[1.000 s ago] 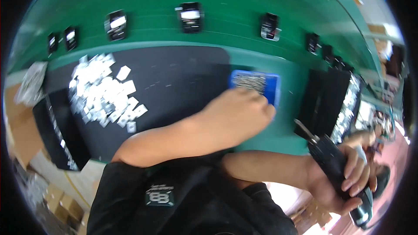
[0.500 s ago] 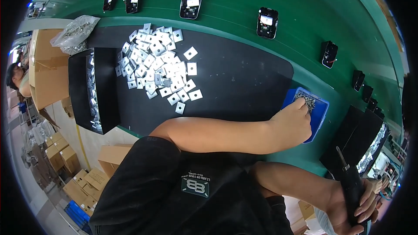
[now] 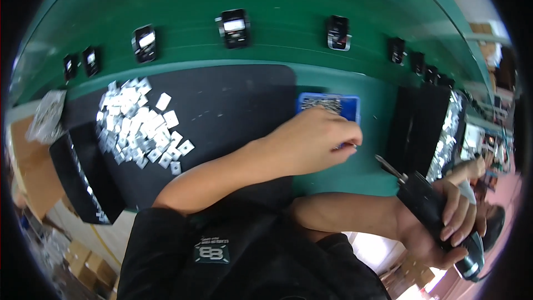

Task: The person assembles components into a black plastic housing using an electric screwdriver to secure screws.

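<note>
My left hand reaches across over the near side of a blue tray that holds many small metal screws. Its fingers are curled together, with the tips near the tray's front right; whatever sits between them is too small to make out. Held in my right hand is a black electric screwdriver, its bit tilted up and left toward the tray. A heap of square silver plates with holes lies on the black mat to the left.
Several small black devices stand in a row along the green conveyor belt beyond the mat. A black box with metal pieces is at the left, near a plastic bag. Another black box stands right. Another person's hand shows farther right.
My head view has turned, shifting the bench leftward in the picture. My left hand has drawn back from the screws with its fingers closed. The screwdriver is nearer the tray.
</note>
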The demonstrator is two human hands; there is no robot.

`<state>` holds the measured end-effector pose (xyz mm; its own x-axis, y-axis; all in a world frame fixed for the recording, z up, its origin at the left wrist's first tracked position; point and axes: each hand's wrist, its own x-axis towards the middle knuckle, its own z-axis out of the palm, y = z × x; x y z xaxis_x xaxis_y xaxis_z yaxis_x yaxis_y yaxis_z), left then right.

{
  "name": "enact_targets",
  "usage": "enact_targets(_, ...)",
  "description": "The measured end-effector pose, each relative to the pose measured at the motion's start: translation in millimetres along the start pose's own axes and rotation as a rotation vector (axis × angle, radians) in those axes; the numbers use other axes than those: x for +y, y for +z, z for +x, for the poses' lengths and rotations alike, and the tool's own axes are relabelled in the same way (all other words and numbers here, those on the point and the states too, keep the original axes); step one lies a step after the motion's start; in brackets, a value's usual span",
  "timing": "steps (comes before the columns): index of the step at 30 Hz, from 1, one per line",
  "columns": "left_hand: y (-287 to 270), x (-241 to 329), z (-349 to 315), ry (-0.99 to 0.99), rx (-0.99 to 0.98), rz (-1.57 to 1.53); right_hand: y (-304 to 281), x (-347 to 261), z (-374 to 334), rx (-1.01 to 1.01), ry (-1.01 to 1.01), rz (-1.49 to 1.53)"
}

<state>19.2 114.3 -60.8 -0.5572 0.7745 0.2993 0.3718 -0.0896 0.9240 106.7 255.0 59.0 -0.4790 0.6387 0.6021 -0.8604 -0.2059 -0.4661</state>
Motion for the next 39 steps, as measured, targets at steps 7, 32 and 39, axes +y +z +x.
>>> enact_targets(7, -3.0, 9.0, 6.9, 0.01, 0.045, -0.089, 6.7, 4.8, -3.3, -0.013, -0.081, -0.08)
enact_targets(32, -12.5, 21.8, 8.1, 0.163, 0.158, -0.225, 11.5, 10.2, -5.3, -0.02, -0.036, -0.043)
enact_targets(39, -7.6, 23.8, 6.9, 0.078, 0.21, -0.252, 11.5, 8.8, -3.3, -0.021, -0.045, -0.054)
